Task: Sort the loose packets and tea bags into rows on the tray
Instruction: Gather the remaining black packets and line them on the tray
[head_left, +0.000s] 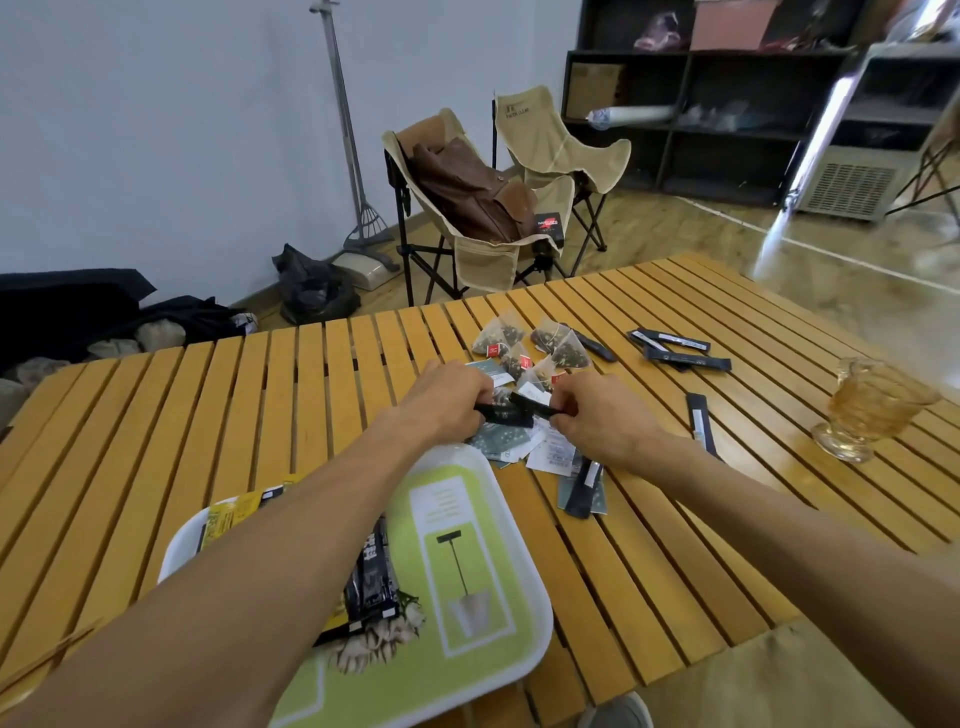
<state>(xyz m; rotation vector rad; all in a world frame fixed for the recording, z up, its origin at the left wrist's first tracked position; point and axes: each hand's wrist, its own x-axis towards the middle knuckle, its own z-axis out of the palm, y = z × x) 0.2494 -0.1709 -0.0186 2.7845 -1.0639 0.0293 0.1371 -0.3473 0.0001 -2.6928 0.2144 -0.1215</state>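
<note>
We've got both hands in the loose pile w/ fingers curled: left hand and right hand each pinch a black stick packet, prob. gathering matching ones for the tray just beside. Tea bags wait further back on desk.

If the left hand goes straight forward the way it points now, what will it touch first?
Probably the pile of tea bags just beyond the left hand, which grips a black packet together with the right hand. Depth is hard to judge in this single view.
</note>
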